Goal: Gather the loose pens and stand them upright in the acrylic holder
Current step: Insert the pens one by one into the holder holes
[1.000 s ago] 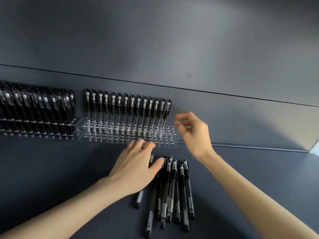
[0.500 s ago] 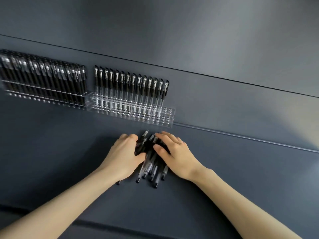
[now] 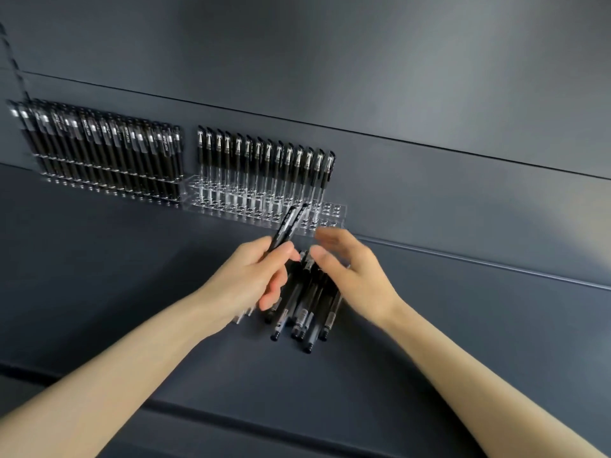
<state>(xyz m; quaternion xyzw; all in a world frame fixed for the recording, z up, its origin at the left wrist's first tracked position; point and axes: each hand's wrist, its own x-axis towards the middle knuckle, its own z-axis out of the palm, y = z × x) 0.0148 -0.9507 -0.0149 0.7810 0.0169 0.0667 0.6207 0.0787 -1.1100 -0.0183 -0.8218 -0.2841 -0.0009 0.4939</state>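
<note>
Pens pinched in left hand grip, right hand grip wide over loose pile

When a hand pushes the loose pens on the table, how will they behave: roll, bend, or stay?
The loose pens look round and smooth, so a sideways push would probably roll them. They seem stiff and light: two pens in the left hand show no bend. The heap overlaps, so pushing one likely shifts its neighbours.

Clear glossy acrylic holder; matt tabletop.
</note>
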